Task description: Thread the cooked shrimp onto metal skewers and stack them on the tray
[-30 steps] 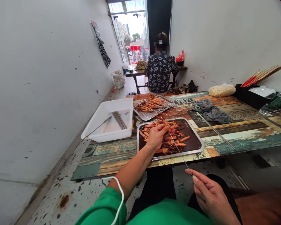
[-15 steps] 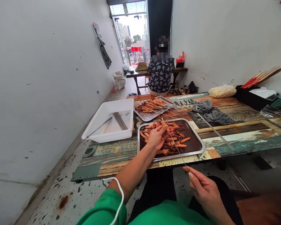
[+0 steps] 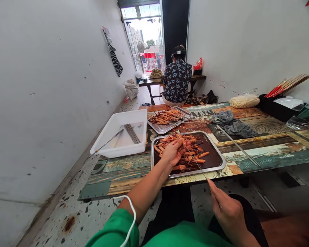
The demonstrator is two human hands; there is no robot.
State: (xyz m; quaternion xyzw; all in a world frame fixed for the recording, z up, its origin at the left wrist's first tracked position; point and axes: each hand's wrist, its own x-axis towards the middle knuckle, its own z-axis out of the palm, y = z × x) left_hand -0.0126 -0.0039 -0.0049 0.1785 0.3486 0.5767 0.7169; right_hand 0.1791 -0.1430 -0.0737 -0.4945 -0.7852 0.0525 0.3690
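Observation:
My left hand (image 3: pixel 173 153) is closed on a reddish-brown chicken foot (image 3: pixel 184 141), holding it above a metal tray (image 3: pixel 222 164). More glossy chicken feet (image 3: pixel 199 157) lie piled in this tray, in dark liquid. In front of the table edge, my right hand (image 3: pixel 228 210) pinches the near end of a thin metal skewer (image 3: pixel 197 166). The skewer slants up and left to the foot in my left hand. My left fingers hide where its tip ends.
Behind stands a second tray (image 3: pixel 161 129) of skewered chicken feet. A white plastic tub (image 3: pixel 110 151) holds metal skewers (image 3: pixel 132 133). Right lie a grey cloth (image 3: pixel 238 128), long skewers (image 3: pixel 238 145) and a bottle (image 3: pixel 305 115). A person (image 3: pixel 177 80) sits at the far table.
My right hand has moved slightly up toward the tray, so less skewer shows between my hands. My left hand stays in nearly the same place, its grip on the chicken foot slightly shifted.

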